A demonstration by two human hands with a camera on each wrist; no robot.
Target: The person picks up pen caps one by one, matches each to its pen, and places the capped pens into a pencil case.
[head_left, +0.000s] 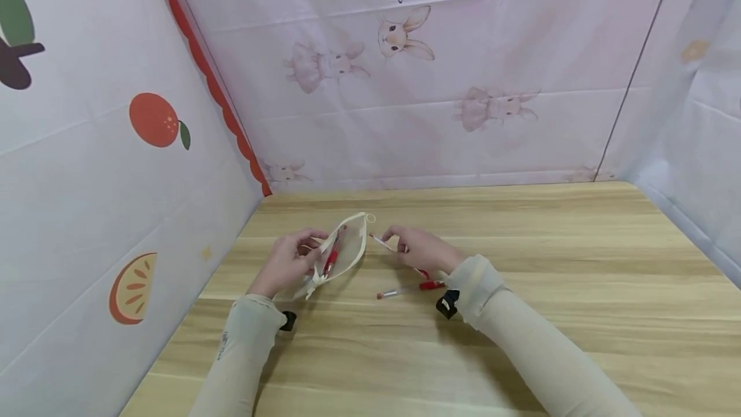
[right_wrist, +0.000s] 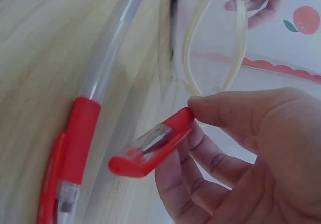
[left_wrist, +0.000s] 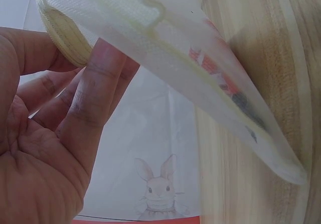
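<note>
My left hand [head_left: 287,260] pinches the rim of a translucent pouch [head_left: 355,261] with cream zipper edging, keeping its mouth spread apart. Inside lies at least one red pen [head_left: 332,257]; through the cloudy wall in the left wrist view, red and dark parts [left_wrist: 220,78] show blurred. My right hand [head_left: 427,250] holds a clear-barrelled pen [head_left: 380,242] between thumb and fingers, its far tip close to the pouch's mouth. The red cap [right_wrist: 150,146] of this pen points back towards the right wrist camera. Below the right hand, a second red-capped pen [head_left: 401,291] lies on the table.
The wood-grain table [head_left: 370,359] stretches under both arms. A fabric backdrop with rabbits [head_left: 399,40] stands behind it, and a fruit-printed sheet [head_left: 75,198] hangs at the left. A small ring [head_left: 371,218] sits at the pouch's far end.
</note>
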